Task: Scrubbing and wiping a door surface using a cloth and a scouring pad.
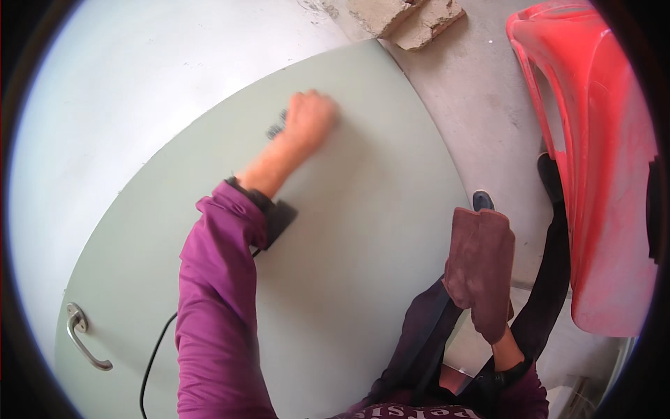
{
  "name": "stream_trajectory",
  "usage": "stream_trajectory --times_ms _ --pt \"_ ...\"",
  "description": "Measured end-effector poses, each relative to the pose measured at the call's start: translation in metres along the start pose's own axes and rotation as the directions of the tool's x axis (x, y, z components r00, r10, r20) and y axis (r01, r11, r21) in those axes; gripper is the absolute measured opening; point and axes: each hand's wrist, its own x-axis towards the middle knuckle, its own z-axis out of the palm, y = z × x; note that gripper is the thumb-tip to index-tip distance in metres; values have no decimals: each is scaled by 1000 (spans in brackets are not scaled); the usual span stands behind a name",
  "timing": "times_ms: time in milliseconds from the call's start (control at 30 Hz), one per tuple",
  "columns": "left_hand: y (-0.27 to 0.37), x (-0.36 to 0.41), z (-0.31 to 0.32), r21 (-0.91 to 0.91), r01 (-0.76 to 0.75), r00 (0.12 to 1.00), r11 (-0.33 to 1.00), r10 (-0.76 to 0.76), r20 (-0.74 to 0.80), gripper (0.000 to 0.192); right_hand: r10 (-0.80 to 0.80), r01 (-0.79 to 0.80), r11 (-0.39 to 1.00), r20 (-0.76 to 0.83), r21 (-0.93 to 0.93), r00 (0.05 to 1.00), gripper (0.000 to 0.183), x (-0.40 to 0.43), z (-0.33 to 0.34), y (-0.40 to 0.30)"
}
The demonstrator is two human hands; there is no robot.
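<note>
My left hand, blurred and with curled fingers, is over the upper part of a pale green door. Small dark, blurred pieces show beside its wrist; I cannot tell whether they lie on the door or belong to something in the hand. A black box-shaped object with a cable sits partly behind my left sleeve. Above my lap, my right hand holds a reddish-brown piece of leather, apparently a work glove. The glove covers most of that hand's fingers.
A metal lever handle sticks up from the door at left, with a black cable near it. Broken masonry blocks lie beyond the door's far corner. A red plastic chair stands at right, beside my legs.
</note>
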Motion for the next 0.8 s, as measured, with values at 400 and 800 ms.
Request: stream_trajectory --times_ms 400,800 --pt "47 8 20 82 -26 989 996 14 149 8 -4 4 1000 -24 -5 1000 17 2 0 6" --pt "87 -14 44 22 -157 964 987 148 220 6 13 -13 1000 -43 -7 999 18 6 3 7"
